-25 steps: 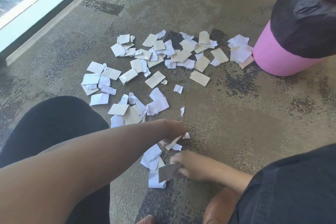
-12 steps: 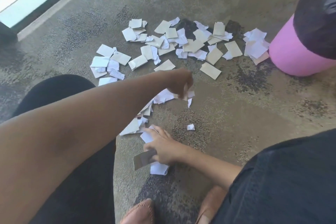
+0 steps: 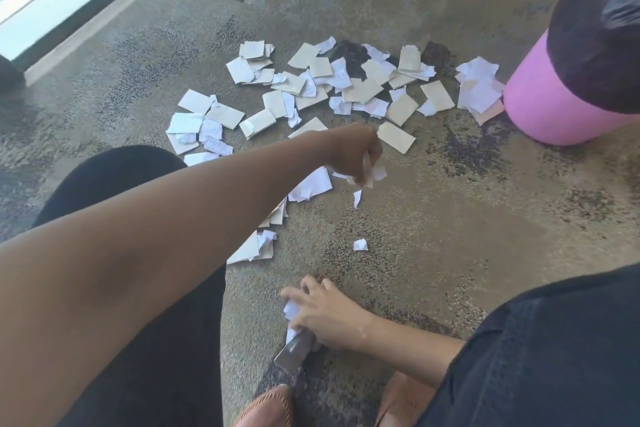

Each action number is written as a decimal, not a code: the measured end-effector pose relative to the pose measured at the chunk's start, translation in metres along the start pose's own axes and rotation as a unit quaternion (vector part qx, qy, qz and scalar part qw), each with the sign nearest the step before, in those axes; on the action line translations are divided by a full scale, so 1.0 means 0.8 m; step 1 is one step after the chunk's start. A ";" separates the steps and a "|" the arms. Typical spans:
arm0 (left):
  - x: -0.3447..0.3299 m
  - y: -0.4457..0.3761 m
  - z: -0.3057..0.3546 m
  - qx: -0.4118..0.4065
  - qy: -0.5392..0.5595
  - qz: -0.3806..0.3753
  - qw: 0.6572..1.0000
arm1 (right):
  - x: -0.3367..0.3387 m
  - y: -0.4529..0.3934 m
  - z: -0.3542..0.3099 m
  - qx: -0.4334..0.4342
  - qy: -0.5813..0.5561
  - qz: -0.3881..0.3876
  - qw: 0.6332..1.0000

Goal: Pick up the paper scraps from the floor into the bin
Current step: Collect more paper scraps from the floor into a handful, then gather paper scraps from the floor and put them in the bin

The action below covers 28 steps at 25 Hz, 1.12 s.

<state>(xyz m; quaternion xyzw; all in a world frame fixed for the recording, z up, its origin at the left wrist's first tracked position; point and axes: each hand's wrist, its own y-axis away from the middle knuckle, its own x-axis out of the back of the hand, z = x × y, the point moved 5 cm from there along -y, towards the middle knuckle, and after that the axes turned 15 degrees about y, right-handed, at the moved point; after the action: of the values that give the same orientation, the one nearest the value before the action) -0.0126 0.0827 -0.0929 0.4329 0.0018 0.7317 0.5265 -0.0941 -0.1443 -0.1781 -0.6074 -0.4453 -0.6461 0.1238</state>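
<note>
Dozens of paper scraps [image 3: 346, 87] are lying spread over the carpet [image 3: 450, 236], most of them in a loose band running toward the bin [image 3: 540, 107], which is standing at the right edge, well apart from both hands. A few crumpled white scraps are being pinched in the closed fingers of the left hand [image 3: 360, 156], which is being held just above the floor, probably so that more can be gathered before a trip to the bin is made. Several pieces, one of them a stiff grey card [image 3: 294, 352], are being clamped under the thumb of the right hand [image 3: 322, 315], while its fingers are being spread and pressed down on a white scrap [image 3: 290, 308] on the carpet. The scraps are thin and flat, some torn and creased, in white printed paper and smooth tan card. The carpet is short-piled and mottled. The bin is pink, round and smooth-sided, and is being lined with a glossy black bag [image 3: 599, 28].
</note>
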 end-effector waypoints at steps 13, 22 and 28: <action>0.027 -0.021 0.050 -0.011 0.254 0.123 0.959 | -0.019 0.025 0.044 -0.061 -0.222 0.040 0.972; 0.040 -0.030 0.085 -0.028 0.532 0.140 0.835 | 0.062 0.161 0.200 -0.336 -0.456 0.305 0.766; 0.109 -0.037 0.185 -0.147 0.385 0.312 0.856 | 0.177 0.367 0.352 -0.508 -0.241 0.570 0.599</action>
<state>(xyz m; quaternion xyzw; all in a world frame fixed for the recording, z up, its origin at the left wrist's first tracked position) 0.0976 0.0964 0.0410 0.0121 -0.0385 0.9575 0.2858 0.2691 -0.0539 0.0356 -0.8362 0.3783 -0.3962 0.0265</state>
